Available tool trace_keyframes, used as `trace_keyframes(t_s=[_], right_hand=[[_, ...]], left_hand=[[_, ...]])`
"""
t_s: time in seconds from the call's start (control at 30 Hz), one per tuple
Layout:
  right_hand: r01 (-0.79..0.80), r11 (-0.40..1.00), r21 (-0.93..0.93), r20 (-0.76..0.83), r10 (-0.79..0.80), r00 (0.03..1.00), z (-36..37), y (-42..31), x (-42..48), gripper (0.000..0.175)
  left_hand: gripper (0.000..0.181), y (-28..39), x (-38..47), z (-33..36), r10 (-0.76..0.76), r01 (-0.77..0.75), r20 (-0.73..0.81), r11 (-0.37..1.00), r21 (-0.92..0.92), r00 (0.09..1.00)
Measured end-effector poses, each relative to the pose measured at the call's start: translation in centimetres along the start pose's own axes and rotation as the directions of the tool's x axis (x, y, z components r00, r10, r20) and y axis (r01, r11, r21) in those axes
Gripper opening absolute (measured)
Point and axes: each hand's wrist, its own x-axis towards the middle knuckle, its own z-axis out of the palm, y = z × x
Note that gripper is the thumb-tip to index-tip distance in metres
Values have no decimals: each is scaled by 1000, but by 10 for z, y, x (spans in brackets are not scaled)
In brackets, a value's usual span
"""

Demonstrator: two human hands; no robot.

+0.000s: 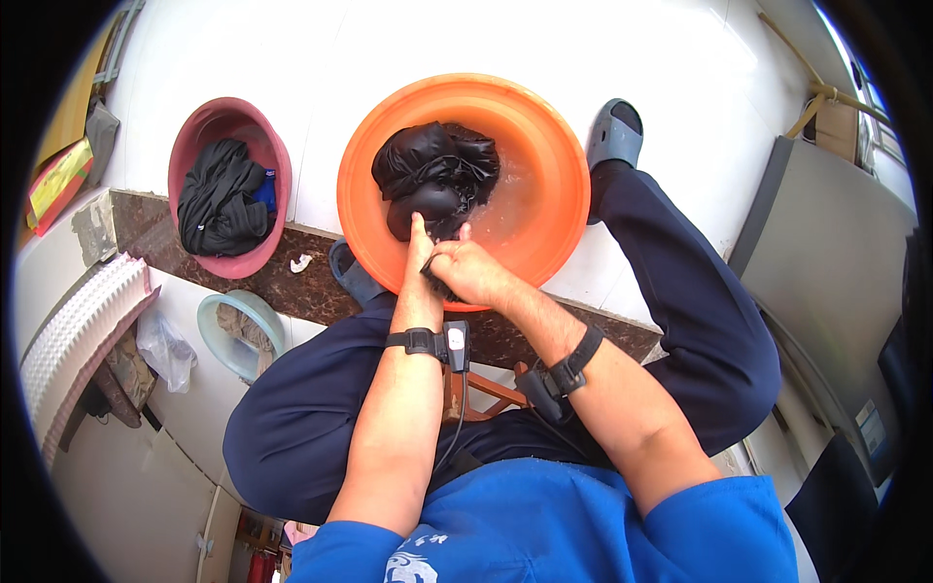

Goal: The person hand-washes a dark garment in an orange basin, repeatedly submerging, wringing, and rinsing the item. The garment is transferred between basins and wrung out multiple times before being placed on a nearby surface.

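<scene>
A wet, shiny black garment lies bunched in a large orange plastic basin, to the left of cloudy water with some foam. My left hand is against the garment's near edge, its thumb pointing away from me and its other fingers mostly hidden. Just right of it, my right hand is closed on a dark fold of the cloth over the basin's near side. The fold bunches against my left wrist. Black straps with small devices circle both forearms.
A pink basin at the left holds dark clothes. Nearer stands a pale blue basin with brownish cloth. A crumpled white scrap lies on the dark stone strip. A grey panel stands at the right. My slippered feet flank the orange basin.
</scene>
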Motion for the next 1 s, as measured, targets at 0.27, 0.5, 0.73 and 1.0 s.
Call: trace_keyframes(t_s=[0.27, 0.5, 0.73, 1.0], right_hand=[[-18, 927, -375, -329, -115, 937, 17, -36, -14, 34], [-153, 912, -382, -565, -99, 819, 4, -10, 18, 41], [-397, 774, -494, -639, -13, 769, -84, 41, 43, 34], [-305, 677, -670, -386, 33, 922, -77, 95, 37, 65]], left_hand=[[50, -18, -76, -1, 146, -139, 164, 989, -56, 976], [50, -19, -77, 29, 70, -73, 25, 990, 117, 997], [50, -38, -2, 12, 183, -103, -124, 872, 478, 975], [86, -52, 5, -32, 200, 42, -198, 594, 803, 960]])
